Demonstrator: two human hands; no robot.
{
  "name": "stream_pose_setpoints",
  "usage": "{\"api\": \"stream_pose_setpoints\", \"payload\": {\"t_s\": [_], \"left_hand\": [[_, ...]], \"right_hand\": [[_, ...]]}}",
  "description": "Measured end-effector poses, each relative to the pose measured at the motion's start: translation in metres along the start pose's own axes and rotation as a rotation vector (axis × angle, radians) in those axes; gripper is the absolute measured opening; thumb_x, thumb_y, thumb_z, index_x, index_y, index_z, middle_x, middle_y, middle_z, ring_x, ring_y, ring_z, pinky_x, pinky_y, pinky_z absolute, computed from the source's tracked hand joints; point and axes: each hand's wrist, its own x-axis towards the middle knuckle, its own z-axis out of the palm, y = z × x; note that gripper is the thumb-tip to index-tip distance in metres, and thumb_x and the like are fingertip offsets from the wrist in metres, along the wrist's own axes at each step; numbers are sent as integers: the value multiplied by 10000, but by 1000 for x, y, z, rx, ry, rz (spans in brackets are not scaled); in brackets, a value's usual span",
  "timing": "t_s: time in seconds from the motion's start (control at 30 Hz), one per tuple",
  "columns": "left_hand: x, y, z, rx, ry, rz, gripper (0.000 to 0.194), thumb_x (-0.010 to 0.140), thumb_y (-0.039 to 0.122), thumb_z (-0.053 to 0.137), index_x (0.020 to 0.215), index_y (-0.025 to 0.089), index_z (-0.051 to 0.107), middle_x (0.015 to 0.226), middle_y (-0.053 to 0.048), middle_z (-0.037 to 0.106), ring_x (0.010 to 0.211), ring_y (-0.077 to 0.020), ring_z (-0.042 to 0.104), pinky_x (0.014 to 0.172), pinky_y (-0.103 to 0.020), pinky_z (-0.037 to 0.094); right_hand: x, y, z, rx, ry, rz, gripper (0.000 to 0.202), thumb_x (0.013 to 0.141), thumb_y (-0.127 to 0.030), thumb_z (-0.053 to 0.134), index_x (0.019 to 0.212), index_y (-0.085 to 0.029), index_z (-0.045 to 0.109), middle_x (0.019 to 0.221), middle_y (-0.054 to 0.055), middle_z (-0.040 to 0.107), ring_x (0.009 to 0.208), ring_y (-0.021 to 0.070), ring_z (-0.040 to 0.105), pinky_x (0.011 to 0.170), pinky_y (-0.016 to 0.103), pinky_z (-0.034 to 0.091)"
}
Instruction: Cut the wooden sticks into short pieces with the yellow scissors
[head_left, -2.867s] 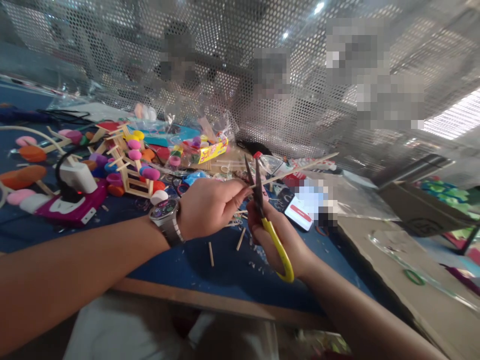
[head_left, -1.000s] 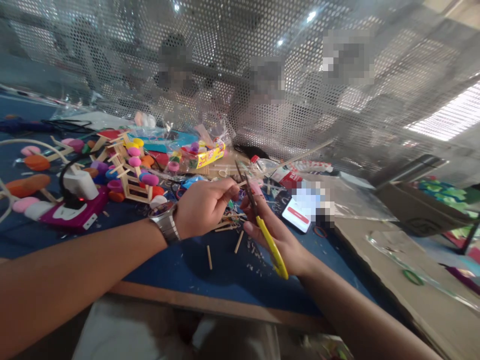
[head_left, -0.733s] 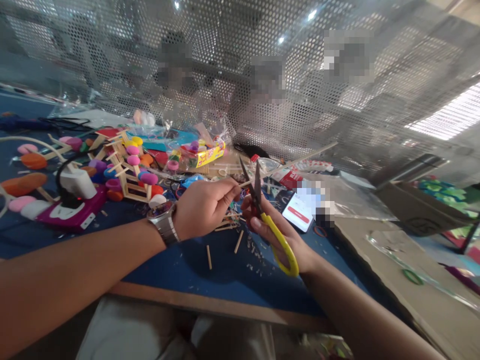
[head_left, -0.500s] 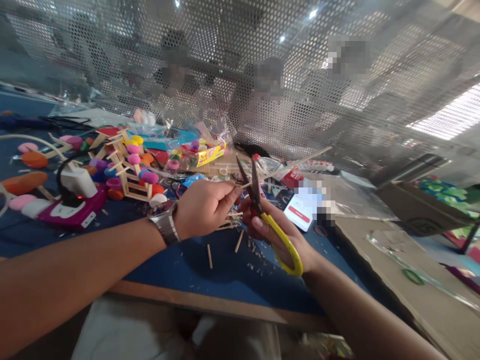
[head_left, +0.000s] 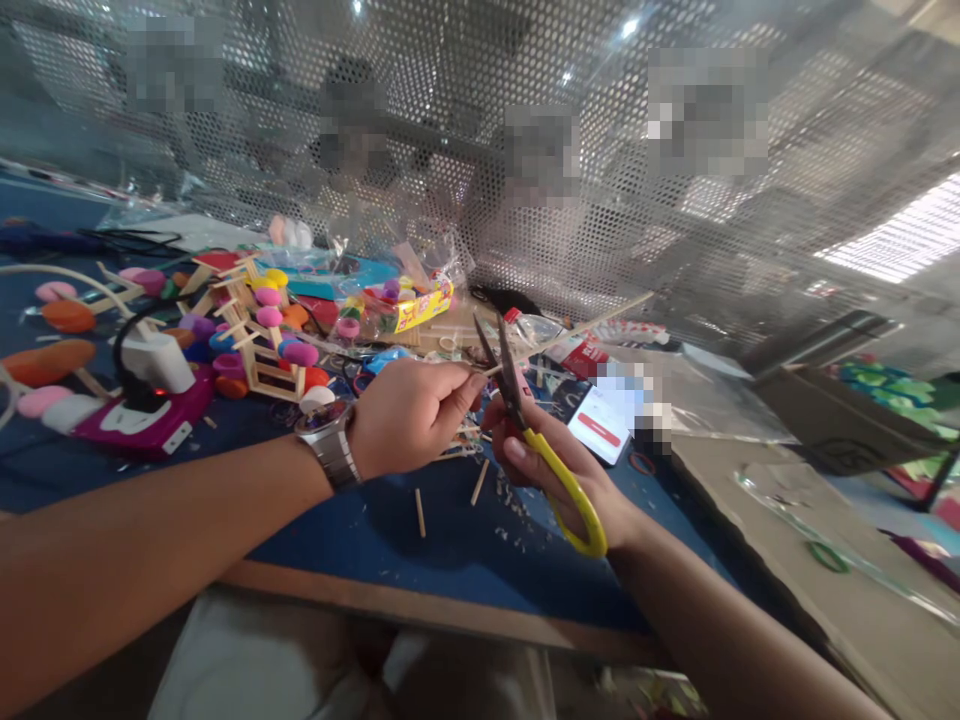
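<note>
Between the thumb and fingers of my left hand is a thin wooden stick, its long part slanting up to the right past the blades. My right hand is closed around the yellow handle of a pair of scissors. The scissor blades point up, slightly parted, and the stick lies across them near my left fingertips. Short cut stick pieces and pale shavings lie on the blue tabletop below my hands. My left wrist wears a metal watch.
On the left stand a small wooden stick structure with colourful clay lumps and a purple power strip with a white plug. A lit phone lies right of my hands. Behind are a yellow-labelled pack and a perforated metal screen. A cardboard box is far right.
Both hands keep nearly the same pose around the stick and scissors. The stick's far end has dipped slightly to the left.
</note>
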Motion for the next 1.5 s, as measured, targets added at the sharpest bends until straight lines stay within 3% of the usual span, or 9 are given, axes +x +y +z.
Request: {"api": "stream_pose_setpoints", "payload": {"t_s": [0.8,1.3,1.5], "left_hand": [[0,-1,1,15,2,15,417,1012,289,414,623,179,517,583,-16,588,514,-127,497,535,-282,292],[0,1,2,5,-7,-3,405,994,280,420,611,184,508,560,-9,568,500,-119,478,529,-287,277],[0,-1,3,11,-4,-7,387,979,270,432,608,188,507,553,-11,572,500,-122,481,524,-294,267]], "right_hand": [[0,4,-2,-10,-8,40,357,870,-560,679,1005,-235,615,792,-22,449,650,115,379,518,217,346],[-1,10,-3,-50,-35,15,356,906,-559,628,1103,-263,630,799,-14,469,613,126,359,510,238,349],[-2,13,2,-51,22,41,378,896,-579,629,1098,-259,642,820,5,489,679,149,421,537,248,363]]}}
